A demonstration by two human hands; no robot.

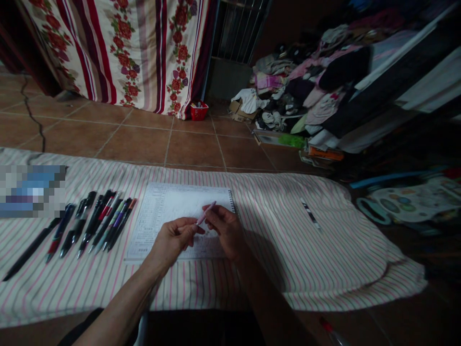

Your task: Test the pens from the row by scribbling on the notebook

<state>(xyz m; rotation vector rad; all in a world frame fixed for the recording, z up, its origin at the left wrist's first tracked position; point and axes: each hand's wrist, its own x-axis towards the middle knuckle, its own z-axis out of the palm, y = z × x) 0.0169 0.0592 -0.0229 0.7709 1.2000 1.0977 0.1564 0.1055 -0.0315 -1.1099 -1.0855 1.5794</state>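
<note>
A slim pink pen (206,213) is held at a slant above an open spiral notebook (154,202). My left hand (180,232) pinches its lower end, and the fingers of my right hand (224,226) close round its upper part. Printed text shows along the notebook's left side, while both hands cover much of the lower page. To the left lies a row of several pens and markers (104,221), side by side on the striped cloth. A white and black pen (310,214) rests alone at the right.
A pink-and-green striped cloth (273,202) covers the low table. Beyond it are a tiled floor (140,139), a red basket (199,111) beside a floral curtain (144,53), and heaped clothes (288,91). A pixelated patch hides something at the far left.
</note>
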